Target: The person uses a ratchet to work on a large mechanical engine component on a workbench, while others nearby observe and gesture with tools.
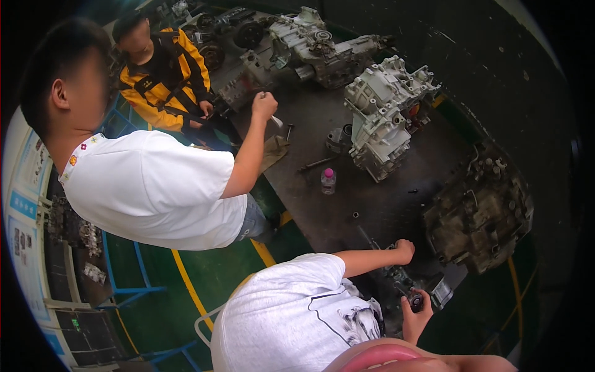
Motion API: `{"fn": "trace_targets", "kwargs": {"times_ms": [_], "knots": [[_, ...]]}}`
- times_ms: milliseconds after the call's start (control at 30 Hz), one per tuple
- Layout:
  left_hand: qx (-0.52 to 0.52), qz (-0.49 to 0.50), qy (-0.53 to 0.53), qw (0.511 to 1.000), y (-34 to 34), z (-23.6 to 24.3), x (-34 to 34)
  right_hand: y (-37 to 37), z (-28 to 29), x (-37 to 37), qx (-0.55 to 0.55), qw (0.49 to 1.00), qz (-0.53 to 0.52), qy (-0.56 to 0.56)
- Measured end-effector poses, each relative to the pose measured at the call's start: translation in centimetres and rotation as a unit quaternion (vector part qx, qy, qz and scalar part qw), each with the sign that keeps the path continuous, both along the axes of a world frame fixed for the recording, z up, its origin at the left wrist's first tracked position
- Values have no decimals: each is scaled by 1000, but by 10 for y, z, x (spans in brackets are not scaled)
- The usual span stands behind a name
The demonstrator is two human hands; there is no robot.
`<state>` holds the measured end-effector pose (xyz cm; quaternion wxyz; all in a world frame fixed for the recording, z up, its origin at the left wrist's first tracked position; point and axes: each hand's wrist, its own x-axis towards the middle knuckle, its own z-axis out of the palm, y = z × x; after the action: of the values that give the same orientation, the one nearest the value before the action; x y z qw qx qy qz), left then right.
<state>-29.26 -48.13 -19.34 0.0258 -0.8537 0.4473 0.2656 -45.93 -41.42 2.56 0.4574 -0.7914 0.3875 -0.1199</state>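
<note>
Evidently, dark round part (417, 302) between curled right fingers (427, 300), left fingers (406, 247) balled, contents unclear.

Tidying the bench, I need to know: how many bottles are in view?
1: the clear, pink-capped bottle stands on the dark workbench, below and left of the pale metal gearbox in the picture. Others could be hidden.

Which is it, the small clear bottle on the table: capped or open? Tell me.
Capped: a pink cap sits atop the clear bottle. How tightly it is closed, I cannot tell.
</note>
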Motion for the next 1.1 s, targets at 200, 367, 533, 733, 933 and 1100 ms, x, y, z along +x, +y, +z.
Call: {"fn": "trace_targets", "kwargs": {"times_ms": [200,367,533,733,933,1100], "knots": [[18,-50,-19,998,-3,-1,-1,1,-4,8,18,999,0,-36],[-4,-9,-19,1000,-2,-2,-1,1,-7,14,-2,999,-2,-35],[11,0,11,1000,-6,-4,-2,3,-5,13,-6,1000,-5,-29],[-2,-7,5,1000,-2,-9,5,8,-3,9,14,999,-16,-30],[-50,0,21,999,-4,-15,0,13,-3,-2,25,999,-23,-35],[-35,-29,-19,999,-3,-13,-7,15,-4,-14,25,999,-30,-26]]}}
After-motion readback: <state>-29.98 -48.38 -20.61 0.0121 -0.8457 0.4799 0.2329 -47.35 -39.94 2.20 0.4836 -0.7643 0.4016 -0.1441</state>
